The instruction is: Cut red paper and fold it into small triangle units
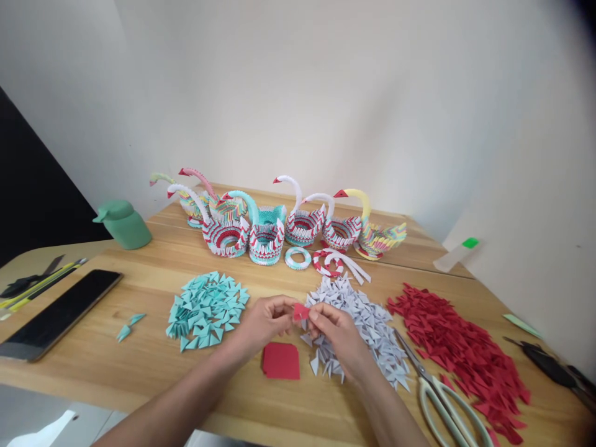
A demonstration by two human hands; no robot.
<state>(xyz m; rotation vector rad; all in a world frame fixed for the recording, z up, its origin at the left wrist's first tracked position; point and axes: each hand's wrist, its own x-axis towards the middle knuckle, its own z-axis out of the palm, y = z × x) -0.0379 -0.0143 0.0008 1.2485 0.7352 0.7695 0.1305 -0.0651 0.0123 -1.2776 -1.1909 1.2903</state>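
Note:
Between my two hands is a small folded piece of red paper [300, 311]. My left hand [270, 320] pinches its left side with thumb and fingers. On the right side, my right hand [333, 326] grips it the same way. Just below lies a stack of red paper squares [281, 361] on the wooden table [153, 385]. A heap of white folded paper triangles [367, 316] spreads under and beyond my right hand. To the left of my left hand is a pile of turquoise paper triangles [209, 310].
Several paper swans [226, 239] stand in back, with a turquoise ring [298, 258] and a red-white ring [327, 263] before them. Red triangles [460, 341] and scissors [437, 391] lie right. A phone [60, 313], a green jug [125, 225] and a glue bottle [454, 256] sit near the edges.

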